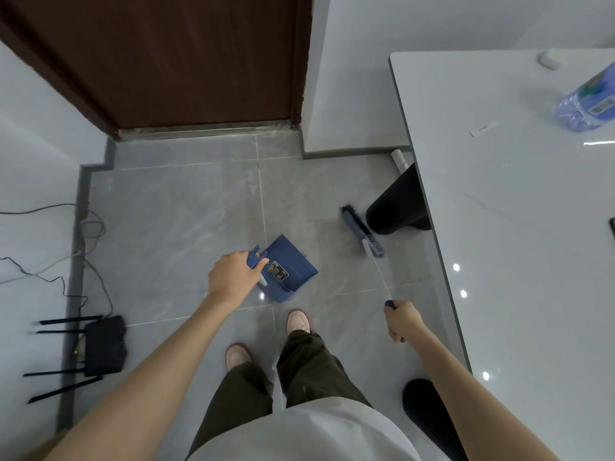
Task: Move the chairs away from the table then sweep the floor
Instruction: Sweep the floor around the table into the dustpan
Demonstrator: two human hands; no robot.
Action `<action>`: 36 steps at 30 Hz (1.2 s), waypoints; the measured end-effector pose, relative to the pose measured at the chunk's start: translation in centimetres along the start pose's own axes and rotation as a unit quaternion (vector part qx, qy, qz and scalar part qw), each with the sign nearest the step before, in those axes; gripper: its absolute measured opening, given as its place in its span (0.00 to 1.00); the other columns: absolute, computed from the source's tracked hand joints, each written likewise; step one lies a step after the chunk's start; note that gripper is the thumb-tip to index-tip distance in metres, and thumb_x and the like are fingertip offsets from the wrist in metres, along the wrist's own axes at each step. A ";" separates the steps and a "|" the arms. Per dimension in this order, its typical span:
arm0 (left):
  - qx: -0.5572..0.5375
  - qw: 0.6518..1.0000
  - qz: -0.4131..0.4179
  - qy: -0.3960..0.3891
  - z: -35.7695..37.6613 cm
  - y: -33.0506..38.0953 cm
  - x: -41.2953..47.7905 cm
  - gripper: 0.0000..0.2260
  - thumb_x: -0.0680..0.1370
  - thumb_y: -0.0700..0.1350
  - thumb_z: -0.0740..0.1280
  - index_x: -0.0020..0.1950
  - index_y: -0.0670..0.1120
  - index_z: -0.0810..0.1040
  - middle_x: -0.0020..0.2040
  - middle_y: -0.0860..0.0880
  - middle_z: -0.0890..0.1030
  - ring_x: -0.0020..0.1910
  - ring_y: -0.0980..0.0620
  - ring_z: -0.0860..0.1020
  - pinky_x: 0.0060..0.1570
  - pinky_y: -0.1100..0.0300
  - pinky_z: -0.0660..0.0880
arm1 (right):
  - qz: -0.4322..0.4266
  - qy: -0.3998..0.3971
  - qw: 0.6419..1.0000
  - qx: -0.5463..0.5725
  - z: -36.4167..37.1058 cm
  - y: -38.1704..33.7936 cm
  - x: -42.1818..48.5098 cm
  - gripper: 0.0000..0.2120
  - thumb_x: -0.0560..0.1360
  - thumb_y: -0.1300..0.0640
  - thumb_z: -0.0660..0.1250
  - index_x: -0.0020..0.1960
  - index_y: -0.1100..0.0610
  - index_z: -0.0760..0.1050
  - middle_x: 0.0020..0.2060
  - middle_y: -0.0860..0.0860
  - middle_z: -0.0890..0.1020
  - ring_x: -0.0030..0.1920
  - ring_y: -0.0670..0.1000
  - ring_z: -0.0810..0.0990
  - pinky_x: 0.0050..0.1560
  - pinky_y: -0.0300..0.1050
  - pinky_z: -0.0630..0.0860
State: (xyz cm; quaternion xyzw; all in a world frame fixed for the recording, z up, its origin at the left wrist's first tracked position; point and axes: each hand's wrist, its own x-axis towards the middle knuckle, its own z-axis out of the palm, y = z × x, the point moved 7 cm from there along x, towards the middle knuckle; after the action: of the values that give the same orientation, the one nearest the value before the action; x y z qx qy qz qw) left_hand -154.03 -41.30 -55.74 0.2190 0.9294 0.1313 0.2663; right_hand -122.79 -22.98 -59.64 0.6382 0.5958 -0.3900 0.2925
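Observation:
My left hand grips the blue top of the handle of a blue dustpan, whose pan sits on the grey tiled floor just ahead of my feet. My right hand holds the blue grip of a broom with a thin white shaft. The blue broom head with dark bristles rests on the floor beside the table's black ribbed leg. The white table fills the right side. No chair is in view.
A dark brown door stands shut ahead. A black router with antennas and loose cables lie on the floor by the left wall. A water bottle and small items sit on the table. A second black leg is near my right.

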 end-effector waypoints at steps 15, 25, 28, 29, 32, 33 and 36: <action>0.048 0.993 0.098 -0.034 2.6 6.4 1.7 0.19 0.77 0.58 0.62 0.47 0.43 0.80 0.44 0.42 0.83 0.46 0.40 0.79 0.37 0.59 0.65 | -0.002 0.098 0.932 0.348 4.2 3.9 -7.0 0.20 0.82 0.58 0.55 0.74 0.55 0.63 0.31 0.52 0.69 0.28 0.48 0.66 0.25 0.39 0.64; 0.069 0.985 0.149 -0.051 3.4 8.6 0.9 0.18 0.78 0.55 0.62 0.48 0.40 0.80 0.46 0.39 0.82 0.47 0.38 0.79 0.37 0.58 0.66 | 0.041 0.089 0.935 0.341 7.1 5.8 -6.4 0.22 0.82 0.57 0.56 0.75 0.54 0.60 0.41 0.53 0.74 0.31 0.49 0.69 0.27 0.39 0.68; 0.069 0.984 0.155 -0.054 3.4 9.0 0.7 0.18 0.78 0.55 0.63 0.47 0.40 0.80 0.46 0.39 0.82 0.47 0.38 0.79 0.37 0.58 0.66 | 0.054 0.102 0.919 0.377 8.0 6.9 -6.8 0.22 0.82 0.57 0.56 0.75 0.55 0.61 0.36 0.50 0.70 0.31 0.49 0.68 0.26 0.39 0.66; 0.071 0.984 0.156 -0.056 3.5 9.1 0.7 0.19 0.78 0.56 0.64 0.47 0.39 0.79 0.47 0.39 0.82 0.48 0.37 0.79 0.37 0.57 0.67 | 0.056 0.113 0.917 0.378 8.3 7.1 -6.9 0.21 0.82 0.58 0.56 0.74 0.55 0.62 0.35 0.50 0.70 0.31 0.49 0.68 0.25 0.39 0.66; 0.078 0.981 0.161 -0.069 3.8 9.4 0.7 0.19 0.77 0.56 0.64 0.47 0.39 0.79 0.47 0.39 0.82 0.48 0.37 0.78 0.38 0.57 0.67 | 0.069 0.139 0.911 0.382 8.7 7.4 -6.5 0.18 0.81 0.58 0.55 0.70 0.57 0.67 0.39 0.53 0.71 0.31 0.51 0.70 0.26 0.40 0.67; 0.079 0.980 0.164 -0.075 3.9 9.5 0.6 0.19 0.77 0.56 0.64 0.47 0.40 0.79 0.47 0.39 0.82 0.48 0.37 0.78 0.38 0.57 0.68 | 0.072 0.143 0.910 0.382 8.6 7.4 -6.3 0.17 0.81 0.57 0.55 0.69 0.57 0.67 0.41 0.55 0.72 0.33 0.51 0.71 0.27 0.41 0.68; 0.089 0.976 0.181 -0.083 4.3 9.7 0.2 0.19 0.77 0.56 0.64 0.46 0.40 0.79 0.46 0.39 0.82 0.47 0.37 0.78 0.38 0.57 0.68 | 0.078 0.153 0.912 0.372 6.9 7.1 -4.9 0.14 0.82 0.57 0.55 0.65 0.59 0.69 0.45 0.57 0.76 0.39 0.55 0.74 0.35 0.45 0.72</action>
State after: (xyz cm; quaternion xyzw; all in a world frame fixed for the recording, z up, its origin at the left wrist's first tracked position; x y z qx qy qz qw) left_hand -148.50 -32.20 -55.90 0.4164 0.8570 0.0750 0.2943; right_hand -116.77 -32.22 -59.76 0.7972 0.3936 -0.4567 -0.0315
